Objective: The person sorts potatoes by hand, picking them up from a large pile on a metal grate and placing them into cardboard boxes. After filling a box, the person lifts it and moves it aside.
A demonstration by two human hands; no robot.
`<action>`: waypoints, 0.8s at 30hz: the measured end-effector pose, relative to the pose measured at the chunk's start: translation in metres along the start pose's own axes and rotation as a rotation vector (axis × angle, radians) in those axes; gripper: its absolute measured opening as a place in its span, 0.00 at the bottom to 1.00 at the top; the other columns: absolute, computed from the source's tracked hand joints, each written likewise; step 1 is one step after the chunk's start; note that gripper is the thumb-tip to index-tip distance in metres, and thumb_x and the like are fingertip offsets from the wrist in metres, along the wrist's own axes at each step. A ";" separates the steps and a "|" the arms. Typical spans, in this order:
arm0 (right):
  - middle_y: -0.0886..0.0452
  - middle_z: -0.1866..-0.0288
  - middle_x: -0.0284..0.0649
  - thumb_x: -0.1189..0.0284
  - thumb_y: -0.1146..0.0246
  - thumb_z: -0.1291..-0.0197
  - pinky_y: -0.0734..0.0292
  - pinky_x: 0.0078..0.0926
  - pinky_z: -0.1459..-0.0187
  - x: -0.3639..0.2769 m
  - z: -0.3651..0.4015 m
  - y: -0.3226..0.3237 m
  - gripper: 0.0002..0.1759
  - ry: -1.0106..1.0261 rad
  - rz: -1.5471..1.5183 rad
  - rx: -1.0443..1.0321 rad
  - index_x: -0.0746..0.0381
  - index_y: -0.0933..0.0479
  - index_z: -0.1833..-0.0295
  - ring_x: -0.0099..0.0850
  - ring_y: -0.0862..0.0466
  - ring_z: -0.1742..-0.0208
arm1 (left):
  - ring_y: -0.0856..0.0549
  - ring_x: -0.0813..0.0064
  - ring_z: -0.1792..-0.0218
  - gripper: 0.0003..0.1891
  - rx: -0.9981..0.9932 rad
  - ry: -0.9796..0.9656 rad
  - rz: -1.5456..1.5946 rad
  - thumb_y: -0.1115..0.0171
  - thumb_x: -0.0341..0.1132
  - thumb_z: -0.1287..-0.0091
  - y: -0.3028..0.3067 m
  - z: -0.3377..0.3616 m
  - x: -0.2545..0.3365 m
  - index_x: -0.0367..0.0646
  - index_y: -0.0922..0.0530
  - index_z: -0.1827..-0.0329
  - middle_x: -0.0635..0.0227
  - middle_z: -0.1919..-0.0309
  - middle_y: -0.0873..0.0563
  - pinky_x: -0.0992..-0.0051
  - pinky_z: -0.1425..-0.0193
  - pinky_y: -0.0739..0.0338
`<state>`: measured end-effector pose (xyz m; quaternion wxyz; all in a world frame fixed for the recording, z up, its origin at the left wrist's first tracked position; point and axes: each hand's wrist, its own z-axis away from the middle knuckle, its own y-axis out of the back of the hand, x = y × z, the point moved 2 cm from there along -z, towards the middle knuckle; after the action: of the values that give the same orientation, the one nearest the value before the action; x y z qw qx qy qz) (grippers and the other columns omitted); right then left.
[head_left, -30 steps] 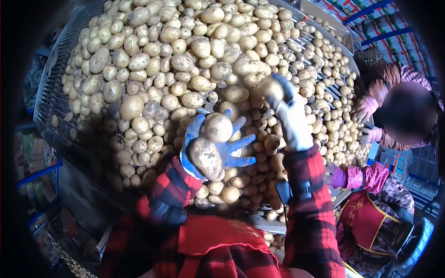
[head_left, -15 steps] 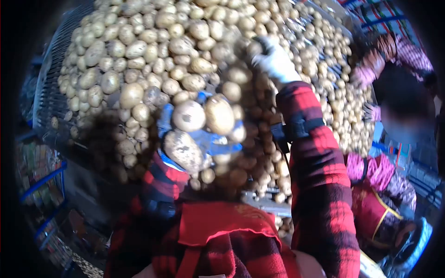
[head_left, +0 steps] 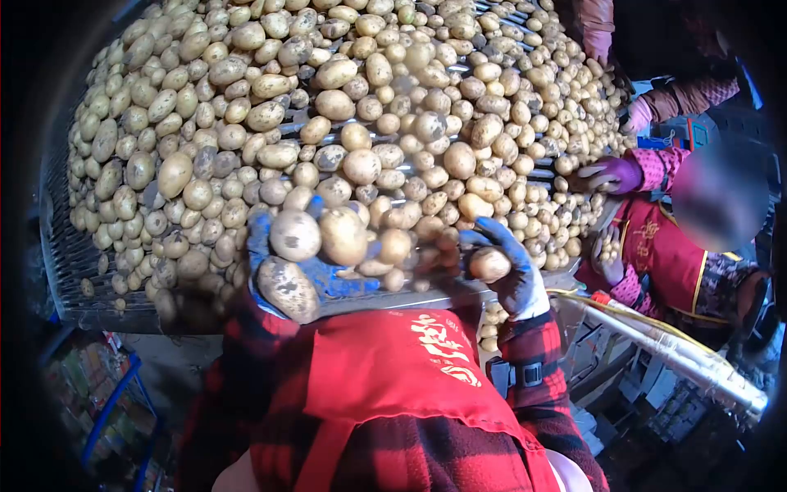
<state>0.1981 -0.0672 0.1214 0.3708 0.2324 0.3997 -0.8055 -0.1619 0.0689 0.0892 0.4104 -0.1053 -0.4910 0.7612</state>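
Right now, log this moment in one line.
left hand: open, cradling several potatoes | right hand: gripping one potato | pile: beyond both hands

Potatoes (head_left: 295,235) smooth, dirt-patched; apron (head_left: 361,369) matt cloth; sleeve (head_left: 551,398) fuzzy cloth; pole (head_left: 689,365) glossy.

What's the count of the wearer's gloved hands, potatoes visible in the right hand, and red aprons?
Gloved hands: 2 (left hand, right hand)
Potato visible in the right hand: 1
Red aprons: 2 (wearer's apron, co-worker's apron)
Total: 5
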 end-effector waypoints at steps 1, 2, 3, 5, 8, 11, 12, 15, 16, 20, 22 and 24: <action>0.19 0.27 0.48 0.55 0.38 0.23 0.18 0.35 0.32 -0.001 -0.004 -0.027 0.36 -0.025 -0.007 -0.102 0.64 0.33 0.19 0.39 0.15 0.33 | 0.25 0.43 0.29 0.28 -0.011 0.028 -0.018 0.45 0.56 0.19 -0.002 0.002 -0.004 0.50 0.30 0.24 0.53 0.30 0.25 0.35 0.26 0.28; 0.23 0.24 0.49 0.57 0.37 0.24 0.19 0.35 0.31 0.005 -0.011 -0.043 0.38 -0.070 0.010 -0.204 0.64 0.37 0.16 0.39 0.17 0.30 | 0.25 0.44 0.29 0.28 -0.018 0.054 -0.038 0.45 0.56 0.19 -0.003 0.005 -0.009 0.50 0.29 0.24 0.53 0.30 0.24 0.35 0.26 0.28; 0.26 0.20 0.50 0.59 0.37 0.24 0.20 0.36 0.30 0.012 -0.018 -0.057 0.41 -0.108 0.029 -0.297 0.64 0.41 0.14 0.39 0.19 0.27 | 0.25 0.44 0.29 0.28 -0.029 0.086 -0.057 0.45 0.55 0.19 -0.004 0.008 -0.013 0.49 0.29 0.24 0.53 0.31 0.24 0.35 0.26 0.28; 0.27 0.19 0.48 0.64 0.36 0.25 0.23 0.37 0.27 0.027 -0.018 -0.090 0.40 -0.145 -0.036 -0.372 0.62 0.41 0.13 0.38 0.23 0.23 | 0.24 0.44 0.30 0.27 -0.067 0.148 -0.132 0.44 0.55 0.19 -0.009 0.012 -0.017 0.49 0.28 0.25 0.53 0.32 0.23 0.36 0.26 0.27; 0.35 0.13 0.48 0.63 0.38 0.24 0.41 0.38 0.15 0.067 -0.015 -0.079 0.41 -0.040 -0.218 -0.600 0.65 0.42 0.13 0.38 0.33 0.15 | 0.23 0.45 0.31 0.26 -0.183 0.290 -0.266 0.44 0.54 0.19 -0.025 0.002 -0.029 0.47 0.27 0.26 0.53 0.33 0.21 0.37 0.26 0.26; 0.31 0.17 0.48 0.64 0.39 0.23 0.31 0.37 0.21 0.075 0.032 -0.046 0.38 0.059 -0.298 -0.473 0.64 0.40 0.13 0.39 0.28 0.19 | 0.22 0.46 0.32 0.25 -0.408 0.462 -0.411 0.43 0.53 0.18 -0.050 -0.020 -0.061 0.46 0.26 0.28 0.53 0.35 0.20 0.38 0.26 0.26; 0.28 0.19 0.48 0.65 0.41 0.22 0.25 0.38 0.25 0.079 0.070 -0.023 0.36 0.193 -0.200 -0.342 0.63 0.39 0.14 0.39 0.25 0.21 | 0.21 0.46 0.32 0.25 -0.519 0.540 -0.476 0.43 0.52 0.18 -0.063 -0.030 -0.084 0.46 0.25 0.28 0.53 0.35 0.19 0.39 0.26 0.25; 0.24 0.24 0.49 0.62 0.46 0.19 0.13 0.41 0.36 0.106 0.119 0.018 0.33 0.214 -0.490 -0.060 0.63 0.39 0.14 0.41 0.18 0.30 | 0.20 0.47 0.33 0.24 -0.901 0.699 -0.583 0.42 0.51 0.18 -0.100 -0.048 -0.156 0.45 0.24 0.29 0.53 0.37 0.18 0.40 0.27 0.24; 0.24 0.24 0.49 0.62 0.45 0.19 0.13 0.45 0.36 0.109 0.141 0.027 0.33 0.247 -0.562 0.015 0.63 0.38 0.15 0.42 0.17 0.30 | 0.19 0.47 0.33 0.24 -1.043 0.714 -0.630 0.42 0.52 0.18 -0.117 -0.057 -0.188 0.43 0.24 0.30 0.54 0.38 0.17 0.39 0.27 0.23; 0.28 0.19 0.48 0.60 0.42 0.22 0.19 0.59 0.30 0.142 0.195 0.052 0.34 0.433 -0.707 0.183 0.58 0.36 0.15 0.46 0.20 0.26 | 0.19 0.48 0.31 0.26 -0.344 1.350 -0.514 0.49 0.51 0.14 -0.106 -0.050 -0.268 0.43 0.26 0.25 0.52 0.35 0.15 0.35 0.28 0.23; 0.29 0.18 0.46 0.59 0.42 0.22 0.21 0.59 0.28 0.168 0.218 0.055 0.34 0.496 -0.947 0.130 0.58 0.35 0.15 0.47 0.22 0.24 | 0.19 0.51 0.30 0.26 -0.389 1.514 -0.504 0.51 0.51 0.13 -0.114 -0.040 -0.302 0.41 0.26 0.25 0.54 0.34 0.16 0.37 0.26 0.24; 0.31 0.16 0.44 0.55 0.41 0.22 0.23 0.59 0.27 0.198 0.235 0.052 0.36 0.594 -1.106 0.101 0.58 0.35 0.15 0.49 0.24 0.22 | 0.19 0.55 0.29 0.26 -0.505 1.673 -0.450 0.53 0.51 0.12 -0.119 -0.031 -0.319 0.40 0.26 0.25 0.56 0.32 0.16 0.47 0.20 0.27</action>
<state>0.0984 -0.3613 0.0990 -0.2389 0.2226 0.5080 -0.7970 0.1225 -0.1211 0.0958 0.7375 -0.6130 -0.1936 0.2069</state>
